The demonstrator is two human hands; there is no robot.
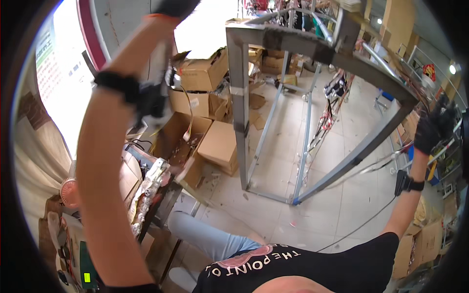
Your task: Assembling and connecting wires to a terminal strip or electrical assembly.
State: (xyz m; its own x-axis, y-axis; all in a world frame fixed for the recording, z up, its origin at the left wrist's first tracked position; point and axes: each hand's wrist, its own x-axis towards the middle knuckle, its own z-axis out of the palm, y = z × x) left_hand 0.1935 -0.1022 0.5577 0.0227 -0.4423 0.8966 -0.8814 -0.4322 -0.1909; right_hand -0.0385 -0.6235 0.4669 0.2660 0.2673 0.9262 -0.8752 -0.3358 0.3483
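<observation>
My left hand (177,7), in a black glove, is raised at the top edge. The picture cuts it off, so its fingers are hidden. Far out at the right is my right hand (434,129), also black-gloved, beside the right end of a large grey metal frame (238,97). Motion smears its fingers, and whether they hold anything cannot be made out. From the frame's upper part a bundle of wires with connectors (332,105) hangs down. Black wrist straps with small devices sit on my left wrist (117,84) and right wrist (409,183).
Several cardboard boxes (222,144) are stacked left of the frame. Close to my left arm, a cluttered bench bears a strip of metallic parts (146,198). A thin dark cable (361,227) runs from my right wrist device. Another open carton (424,246) stands at the lower right.
</observation>
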